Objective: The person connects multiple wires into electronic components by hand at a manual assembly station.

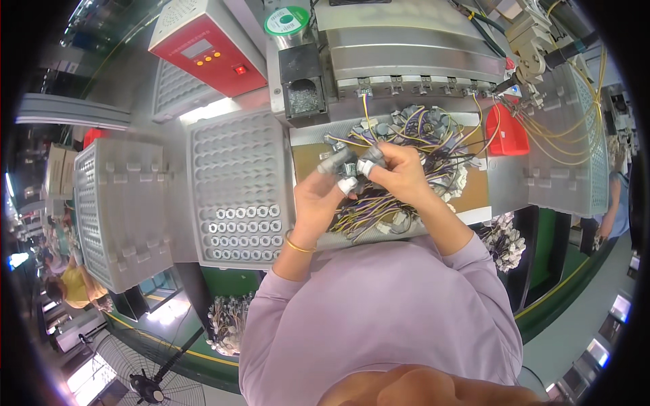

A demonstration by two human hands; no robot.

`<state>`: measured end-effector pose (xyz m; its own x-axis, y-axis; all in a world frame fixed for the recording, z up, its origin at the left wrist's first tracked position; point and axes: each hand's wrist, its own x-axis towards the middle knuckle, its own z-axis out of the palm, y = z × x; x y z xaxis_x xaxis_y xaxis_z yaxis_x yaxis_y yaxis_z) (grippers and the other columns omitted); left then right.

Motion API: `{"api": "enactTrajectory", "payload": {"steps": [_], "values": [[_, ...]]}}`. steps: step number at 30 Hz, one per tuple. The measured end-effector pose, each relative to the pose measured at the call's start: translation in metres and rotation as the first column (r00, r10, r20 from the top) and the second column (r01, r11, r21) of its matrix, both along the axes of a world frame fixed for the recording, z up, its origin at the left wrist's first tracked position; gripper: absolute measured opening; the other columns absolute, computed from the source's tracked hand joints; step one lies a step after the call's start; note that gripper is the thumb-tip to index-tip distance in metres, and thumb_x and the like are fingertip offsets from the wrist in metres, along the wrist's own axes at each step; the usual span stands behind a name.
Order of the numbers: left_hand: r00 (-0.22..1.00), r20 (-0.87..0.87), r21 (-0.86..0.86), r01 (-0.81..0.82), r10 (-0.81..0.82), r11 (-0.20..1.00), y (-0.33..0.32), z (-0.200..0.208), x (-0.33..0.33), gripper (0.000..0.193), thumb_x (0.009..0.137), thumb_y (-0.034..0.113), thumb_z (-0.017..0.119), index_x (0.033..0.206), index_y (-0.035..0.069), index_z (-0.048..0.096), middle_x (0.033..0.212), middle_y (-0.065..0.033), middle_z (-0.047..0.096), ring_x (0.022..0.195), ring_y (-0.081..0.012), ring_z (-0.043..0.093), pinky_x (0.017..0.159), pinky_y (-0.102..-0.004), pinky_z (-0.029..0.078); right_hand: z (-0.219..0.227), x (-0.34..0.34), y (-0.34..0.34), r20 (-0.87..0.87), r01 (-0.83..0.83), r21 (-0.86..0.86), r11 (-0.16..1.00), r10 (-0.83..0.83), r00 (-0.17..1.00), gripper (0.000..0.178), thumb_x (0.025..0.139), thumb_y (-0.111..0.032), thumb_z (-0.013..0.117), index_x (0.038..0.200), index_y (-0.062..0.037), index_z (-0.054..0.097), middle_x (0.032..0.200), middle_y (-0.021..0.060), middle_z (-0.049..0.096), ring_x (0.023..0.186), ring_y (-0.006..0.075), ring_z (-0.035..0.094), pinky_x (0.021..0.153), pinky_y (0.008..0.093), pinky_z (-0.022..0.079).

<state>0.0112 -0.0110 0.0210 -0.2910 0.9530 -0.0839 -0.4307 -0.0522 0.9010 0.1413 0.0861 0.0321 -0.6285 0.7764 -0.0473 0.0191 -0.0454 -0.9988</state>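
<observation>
Both hands are up in front of me, above a heap of wired parts, with grey and white covers on several fingertips. Between the fingers of my left hand (pixel 318 193) is a small dark-and-silver part (pixel 349 168), its exact kind too small to tell. My right hand (pixel 401 172) is pinched close beside it, thumb and fingers together; what lies in that pinch is hidden. Under and behind the hands spreads the wire heap (pixel 423 128), yellow, purple and black leads with grey and white ends, on a brown board (pixel 474 195).
Left of the hands lies a grey moulded tray (pixel 237 162), its near rows holding round metal parts (pixel 245 229). A red control box (pixel 210 51), a solder spool (pixel 286 21) and a metal fixture (pixel 406 57) stand behind. At right are a red bin (pixel 508 132) and hanging cables (pixel 562 139).
</observation>
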Motion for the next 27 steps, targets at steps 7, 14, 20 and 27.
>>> {"api": "enactTrajectory", "payload": {"steps": [7,14,20,27], "values": [[0.958,-0.255,0.166,-0.088,0.128,0.982,0.001,-0.005,0.005,0.035,0.078,-0.004,0.057,0.112,-0.006,0.050,0.103,-0.0105,0.057,0.092,-0.0190,0.055,0.072,-0.0268,0.048,0.003,0.005,0.003,0.050,-0.031,0.196,0.980,0.022,0.999,0.004,0.067,-0.002,0.058,0.068,0.0002,0.054,0.056,-0.0032,0.048,0.050,0.0016,0.040,0.043,0.0187,0.031],[0.919,-0.383,0.098,-0.063,0.096,0.993,0.005,0.003,0.002,0.027,0.076,-0.005,0.056,0.104,-0.004,0.057,0.100,-0.0102,0.058,0.092,-0.0175,0.055,0.076,-0.0275,0.046,0.012,0.005,0.005,0.173,-0.139,0.363,0.921,0.080,0.982,0.006,0.063,-0.002,0.056,0.065,0.0006,0.051,0.052,-0.0018,0.045,0.048,0.0028,0.038,0.041,0.0207,0.031],[0.981,0.188,-0.056,-0.037,0.047,0.998,0.014,0.004,-0.002,0.019,0.080,-0.001,0.053,0.098,-0.002,0.058,0.087,-0.0076,0.060,0.064,-0.0138,0.056,0.054,-0.0218,0.044,0.010,-0.003,-0.001,0.103,-0.070,0.030,0.997,0.066,0.992,0.015,0.072,-0.011,0.058,0.082,0.0009,0.058,0.066,0.0071,0.056,0.061,0.0092,0.049,0.062,0.0262,0.044],[0.927,0.369,0.000,0.071,-0.066,0.998,0.023,0.015,0.008,0.026,0.084,0.006,0.051,0.110,0.000,0.052,0.091,-0.0069,0.059,0.071,-0.0172,0.057,0.055,-0.0248,0.046,-0.002,0.006,0.019,0.133,-0.100,-0.047,0.994,0.105,0.986,0.010,0.078,-0.004,0.053,0.085,0.0015,0.057,0.077,0.0037,0.060,0.066,0.0060,0.056,0.052,0.0192,0.044]]}}
